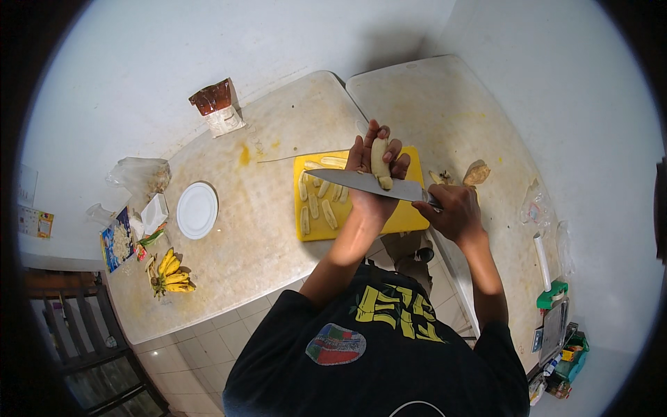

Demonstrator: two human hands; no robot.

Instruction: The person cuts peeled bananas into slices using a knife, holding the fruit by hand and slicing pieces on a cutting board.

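My left hand (375, 201) is palm up over the cutting board, its fingers curled round a peeled banana (380, 158). In my right hand (455, 212) is the handle of a kitchen knife (368, 183). Its broad blade points left and lies across the lower end of the banana, above my left palm. Beneath both hands is a yellow cutting board (410, 221). Several long banana slices (328, 214) are spread over its left half. Part of the board is hidden by my hands and the blade.
At the table's left are a bunch of yellow bananas (171, 273), a white plate (197, 210), a white tray (154, 213) and a plastic bag (142, 175). A brown-and-white packet (219, 108) stands by the wall. Right of the board lies a brown piece (476, 173); a roll (542, 262) is farther right.
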